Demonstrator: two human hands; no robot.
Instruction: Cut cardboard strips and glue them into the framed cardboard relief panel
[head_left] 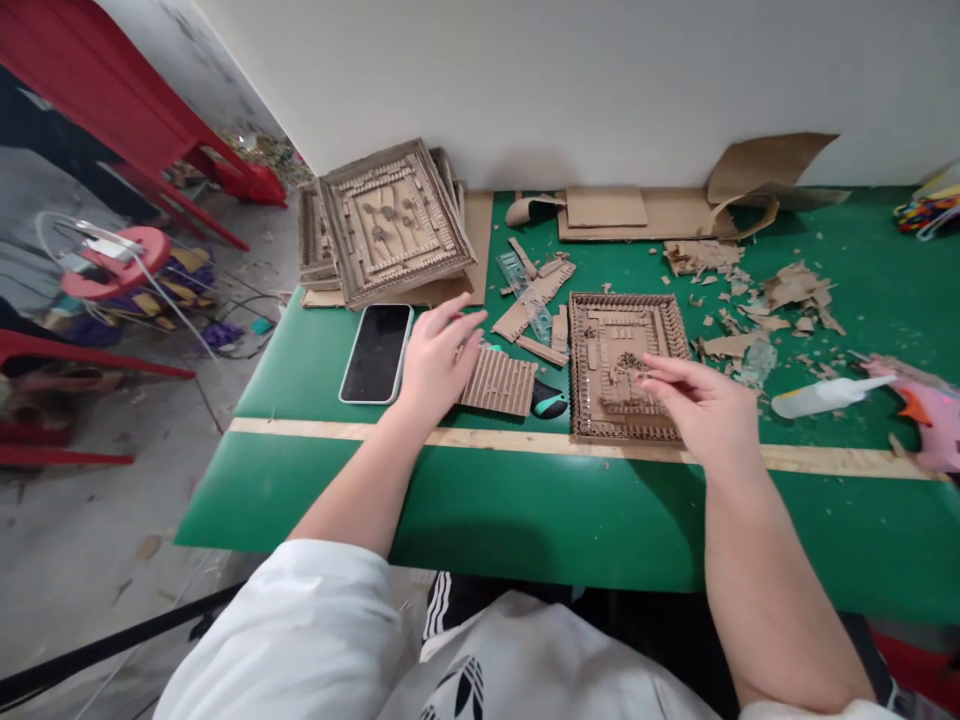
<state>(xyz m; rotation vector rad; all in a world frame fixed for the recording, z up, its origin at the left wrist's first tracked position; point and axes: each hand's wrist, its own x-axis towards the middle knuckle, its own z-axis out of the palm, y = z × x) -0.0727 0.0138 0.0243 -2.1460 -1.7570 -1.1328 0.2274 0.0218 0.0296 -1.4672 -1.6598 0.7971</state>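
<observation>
My left hand [441, 358], fingers spread, rests between a phone [377, 354] and a piece of corrugated cardboard [501, 384]. Partly under that cardboard lies a tool with a black and teal handle [550, 401]; its other end is hidden. My right hand [709, 408] hovers at the right side of a square cardboard relief panel [583, 402] with a ridged border. Its thumb and fingertips are pinched together above the panel's middle, next to a small dark cluster [628, 361]. Whatever the pinch holds is too small to make out.
Finished-looking framed panels [401, 225] are stacked at the back left. A clear ruler [527, 297] lies among cardboard strips. Torn scraps [799, 292], a white glue bottle [825, 397] and a pink glue gun [937, 420] are on the right. Cardboard sheets [606, 207] lean along the wall.
</observation>
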